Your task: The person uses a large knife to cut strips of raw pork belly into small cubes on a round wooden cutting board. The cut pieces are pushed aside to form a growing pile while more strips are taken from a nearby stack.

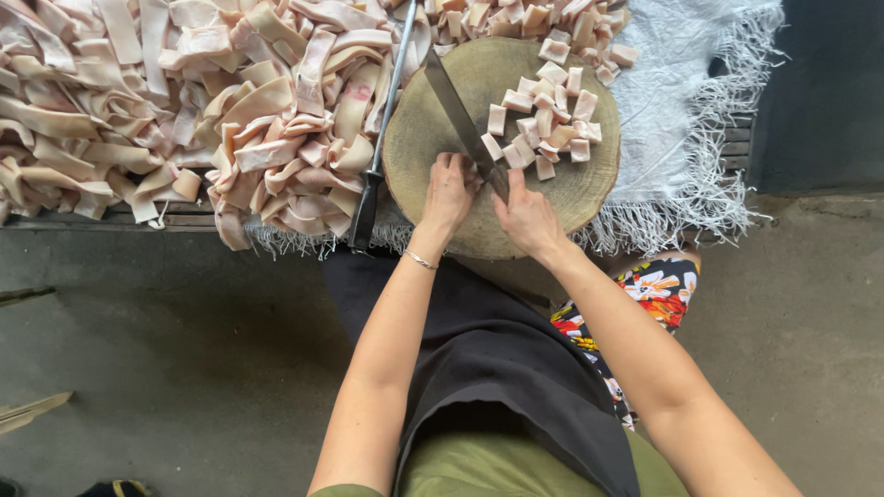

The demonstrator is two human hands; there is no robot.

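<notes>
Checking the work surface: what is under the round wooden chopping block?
The chopping block rests on a white fringed cloth, which sticks out to its right and front. Whatever lies below the cloth there is covered.

The knife point(458, 115) handle is hidden inside the right hand point(527, 216). The heap of pale meat strips point(166, 101) is cut off by the top and left edges. The left hand point(448, 191) covers whatever lies under its fingers.
</notes>
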